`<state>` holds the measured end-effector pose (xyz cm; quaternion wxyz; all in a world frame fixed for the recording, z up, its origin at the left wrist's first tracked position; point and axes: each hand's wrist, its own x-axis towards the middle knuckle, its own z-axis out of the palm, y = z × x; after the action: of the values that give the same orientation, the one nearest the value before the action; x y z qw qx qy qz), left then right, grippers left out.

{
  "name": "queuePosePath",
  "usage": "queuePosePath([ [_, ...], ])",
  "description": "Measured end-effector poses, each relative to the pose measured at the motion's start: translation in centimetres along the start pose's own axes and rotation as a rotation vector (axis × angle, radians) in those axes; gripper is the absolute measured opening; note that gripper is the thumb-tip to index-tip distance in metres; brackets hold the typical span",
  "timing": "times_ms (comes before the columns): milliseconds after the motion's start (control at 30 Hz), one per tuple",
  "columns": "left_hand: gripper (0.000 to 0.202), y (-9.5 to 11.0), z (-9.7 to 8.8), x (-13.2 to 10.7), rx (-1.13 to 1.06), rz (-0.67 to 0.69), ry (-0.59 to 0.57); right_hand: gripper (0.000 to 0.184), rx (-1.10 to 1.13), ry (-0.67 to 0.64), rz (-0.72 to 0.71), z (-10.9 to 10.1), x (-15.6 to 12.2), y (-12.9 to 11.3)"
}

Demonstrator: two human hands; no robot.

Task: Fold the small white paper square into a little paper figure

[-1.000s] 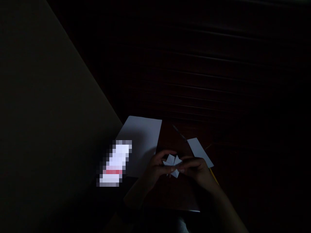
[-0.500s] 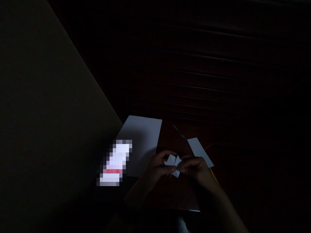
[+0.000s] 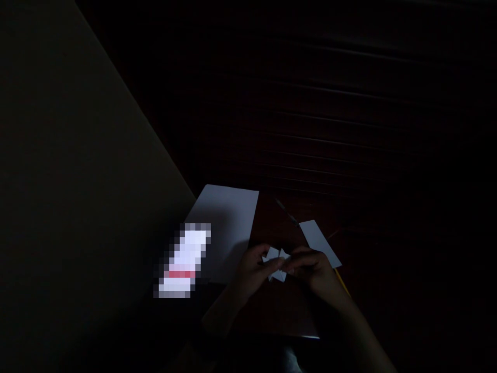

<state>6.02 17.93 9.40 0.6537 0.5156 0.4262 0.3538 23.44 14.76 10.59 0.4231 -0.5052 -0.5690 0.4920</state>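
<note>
A small piece of folded white paper [image 3: 273, 253] with several pointed flaps is held between both hands, above the dark table [image 3: 277, 316]. My left hand [image 3: 252, 270] grips its left side, thumb across the front and fingers partly hidden behind. From the right, my right hand [image 3: 315, 267] pinches the paper near its middle with thumb and forefinger. The fingertips of both hands almost meet there and cover part of the folds. Dim light hides the finer creases.
A large white sheet [image 3: 233, 212] lies at the left, beside a bright, pixelated screen [image 3: 184, 261]. At the right are a white paper strip [image 3: 319, 241], a thin dark tool [image 3: 285, 210] and a yellow stick-like object [image 3: 342, 282]. A pale wall [image 3: 77, 155] rises on the left.
My left thumb has moved up and over the middle of the folded paper, closer to my right fingertips. The paper has tilted slightly, its flaps lying differently. Surrounding things are unmoved.
</note>
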Motion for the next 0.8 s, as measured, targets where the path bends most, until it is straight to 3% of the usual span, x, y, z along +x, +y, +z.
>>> queuePosePath([
  [100,0.024,-0.3,0.0,0.1,0.042,0.043,0.073,0.008,0.055,0.011,0.005,-0.3,0.0,0.1],
  [267,0.022,-0.7,-0.1,0.2,0.114,0.083,0.135,0.02,0.113,0.138,0.111,0.1,0.0,0.1],
  [367,0.02,-0.8,0.0,0.2,0.143,0.111,0.156,0.03,0.092,0.1,0.186,0.9,0.0,0.1],
  [500,0.016,-0.6,0.2,0.1,0.199,0.16,0.152,0.036,0.063,0.059,0.19,1.7,0.2,0.5],
  [800,0.018,-0.5,0.1,0.0,0.301,0.159,0.113,0.028,-0.089,0.149,0.143,1.6,0.4,1.0],
])
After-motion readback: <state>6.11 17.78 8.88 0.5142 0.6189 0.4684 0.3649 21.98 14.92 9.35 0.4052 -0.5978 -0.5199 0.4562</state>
